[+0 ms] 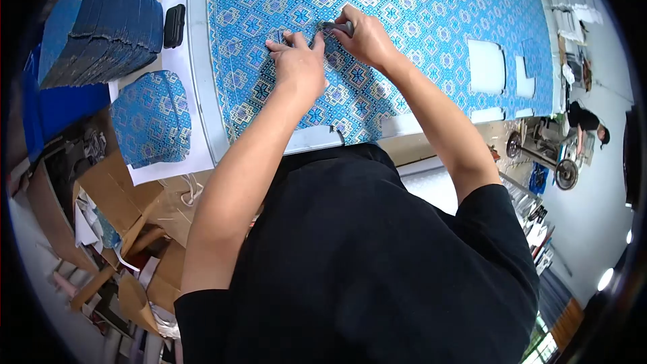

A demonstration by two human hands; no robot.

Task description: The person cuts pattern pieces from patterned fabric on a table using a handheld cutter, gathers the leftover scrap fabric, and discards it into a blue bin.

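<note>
Blue patterned fabric lies flat over the table, with several cut-out openings at its right part. My left hand rests on the fabric with its fingers spread, pressing it down. Just right of it, my right hand is closed around a grey-handled tool. The tool's tip meets the fabric close to my left fingertips; its exact shape is too small to make out. Near the table's front edge, a piece of the fabric is cut away below my left hand.
On the left stand a tall stack of cut blue pieces, a black case and one cut patterned piece on white paper. Cardboard boxes are on the floor at lower left. Another person is at the far right beside wheeled equipment.
</note>
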